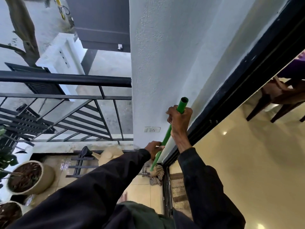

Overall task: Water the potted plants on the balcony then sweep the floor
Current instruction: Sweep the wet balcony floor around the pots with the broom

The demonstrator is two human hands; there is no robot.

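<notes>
A mop with a green handle (166, 134) stands almost upright against the white wall beside the sliding door. Its stringy beige head (156, 175) rests on the tiled balcony floor. My right hand (179, 123) grips the handle near its open top end. My left hand (154, 148) holds the handle lower down, fingers curled round it. A beige watering can (109, 156) with a dark rose sits on the floor by the railing. Two round beige pots (33, 177) with dark soil stand at the lower left, with green leaves (6, 161) above them.
A black metal railing (66, 100) closes the balcony's far side. The white wall (165, 63) carries a socket (152, 129). The black sliding door track (166, 192) runs to my right; beyond it lie a woven mat (179, 195), glossy floor and wooden chairs (280, 96).
</notes>
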